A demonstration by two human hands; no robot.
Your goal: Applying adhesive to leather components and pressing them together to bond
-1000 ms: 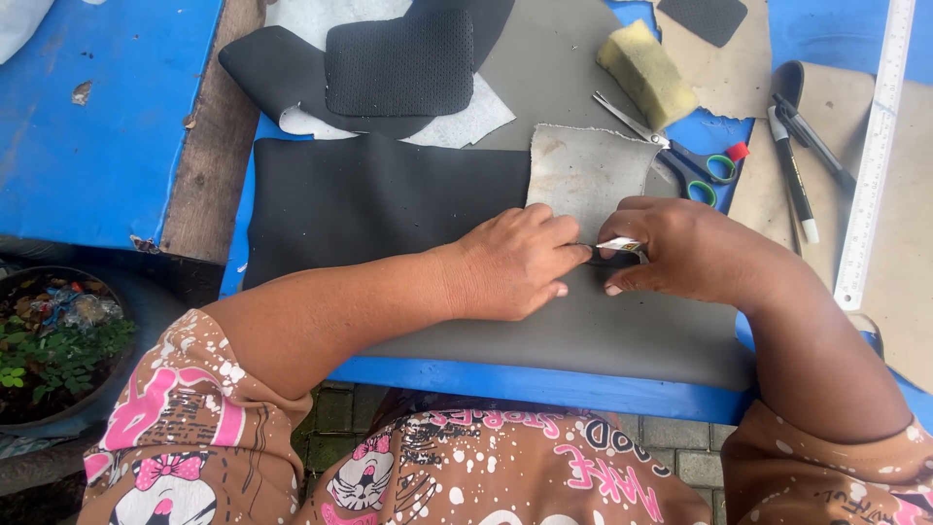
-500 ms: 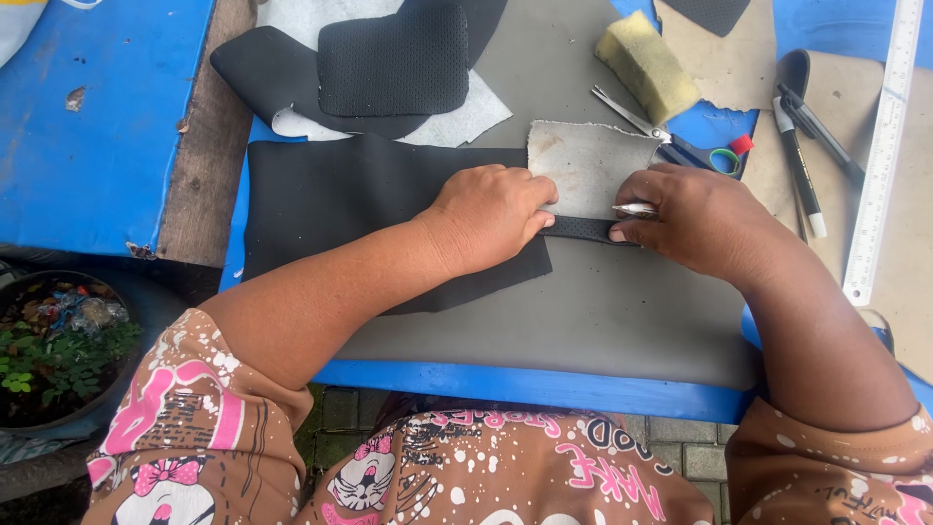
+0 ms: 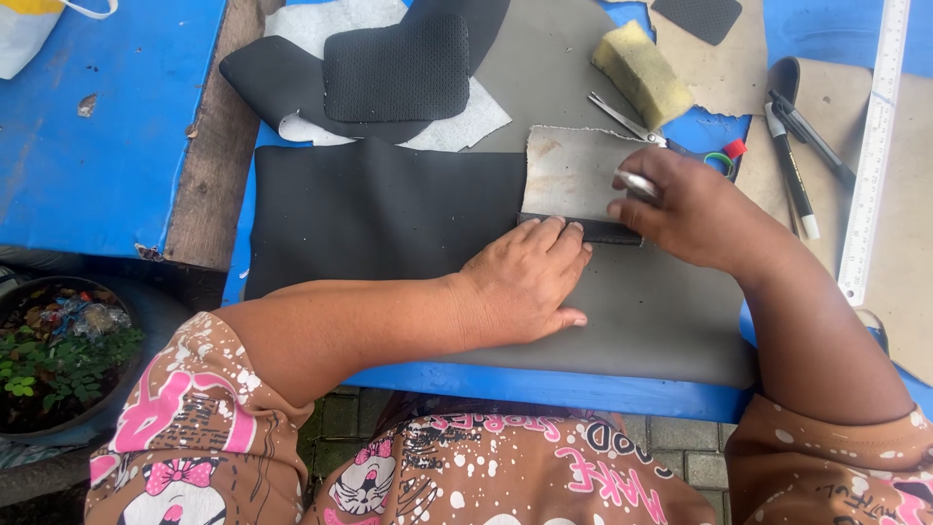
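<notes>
At frame centre, our left hand (image 3: 530,282) is pressing flat, fingers spread, on the black sheet (image 3: 379,209); our right hand (image 3: 680,209) is gripping a small blade (image 3: 637,183) beside the grey piece (image 3: 573,175), trimming; steady alignment is needed next.

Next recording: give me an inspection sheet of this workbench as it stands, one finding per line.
Surface: blue table with a grey mat laid over it.
Job's things: black sheet flat on the mat; grey template piece lying over its right end.
Clutter: yellow sponge, scissors, pens, metal ruler, black mesh pieces, white fabric.
Grippers: left hand pressed flat on the black sheet just below the template; right hand holds a small silvery tool at the template's right edge.
Cables: nothing seen.
Surroundings: potted plant lower left, paved floor below.
</notes>
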